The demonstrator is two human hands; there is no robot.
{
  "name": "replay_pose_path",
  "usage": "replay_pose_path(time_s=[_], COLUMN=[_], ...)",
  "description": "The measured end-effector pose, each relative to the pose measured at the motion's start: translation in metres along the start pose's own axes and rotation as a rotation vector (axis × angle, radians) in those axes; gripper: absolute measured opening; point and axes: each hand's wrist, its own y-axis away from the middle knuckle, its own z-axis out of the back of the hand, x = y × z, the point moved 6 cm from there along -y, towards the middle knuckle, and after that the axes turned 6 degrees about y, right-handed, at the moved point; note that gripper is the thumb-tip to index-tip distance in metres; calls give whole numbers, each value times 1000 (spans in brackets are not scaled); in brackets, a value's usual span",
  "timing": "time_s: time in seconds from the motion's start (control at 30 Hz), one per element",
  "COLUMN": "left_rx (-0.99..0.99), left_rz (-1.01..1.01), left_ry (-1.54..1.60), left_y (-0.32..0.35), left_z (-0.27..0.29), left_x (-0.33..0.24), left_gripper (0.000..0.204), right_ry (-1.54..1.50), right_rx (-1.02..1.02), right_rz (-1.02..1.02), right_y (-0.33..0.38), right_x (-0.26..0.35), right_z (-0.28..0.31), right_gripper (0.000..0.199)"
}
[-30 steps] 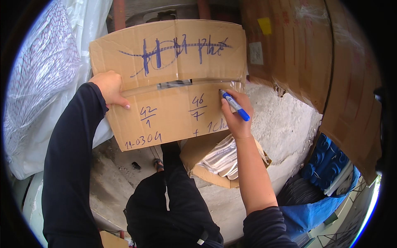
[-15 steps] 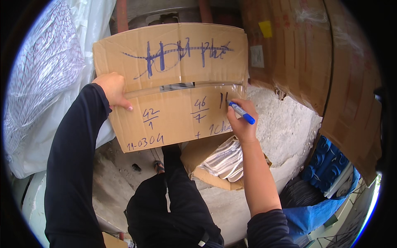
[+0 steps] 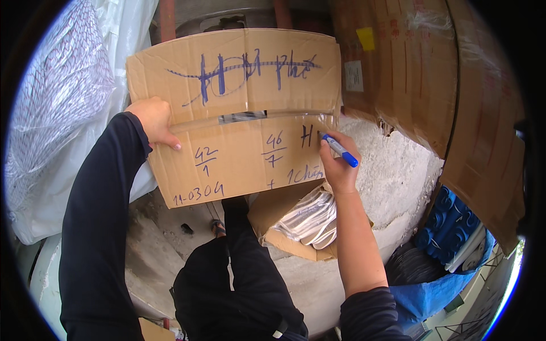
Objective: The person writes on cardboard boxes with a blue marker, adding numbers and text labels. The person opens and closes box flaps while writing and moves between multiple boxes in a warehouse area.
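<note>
A brown cardboard box is in front of me, its two top flaps parted by a narrow gap with clear tape. Blue marker writing covers both flaps, and part of the upper writing is struck through. My left hand holds the box's left edge, thumb lying on the near flap and fingers out of sight behind the edge. In my right hand is a blue-and-grey marker pen, pinched between thumb and fingers. Its tip is at the right side of the near flap, beside a freshly drawn dark letter.
Below the box is an open carton of white, plastic-wrapped items. Tall cardboard boxes stand at the right. A blue sack holding blue and black items is at lower right. Plastic-wrapped goods rise at the left.
My right hand has moved slightly right and down with the marker pen. A crossbar now joins the two upright strokes, and another mark begins beside them. My left hand keeps its hold.
</note>
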Motion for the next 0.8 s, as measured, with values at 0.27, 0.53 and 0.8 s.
replay_pose_path(time_s=[0.27, 0.53, 0.8], left_rx=[-7, 3, -6], left_rz=[-20, -28, -19], left_ry=[9, 20, 7], left_y=[0, 1, 3], left_z=[1, 1, 3], left_x=[-1, -2, -3], left_gripper=[44, 45, 45], right_ry=[113, 89, -38], right_rx=[63, -36, -50], right_rz=[5, 48, -74], right_y=[-7, -13, 7], right_x=[-11, -4, -2], right_z=[7, 6, 7], right_gripper=[23, 22, 24])
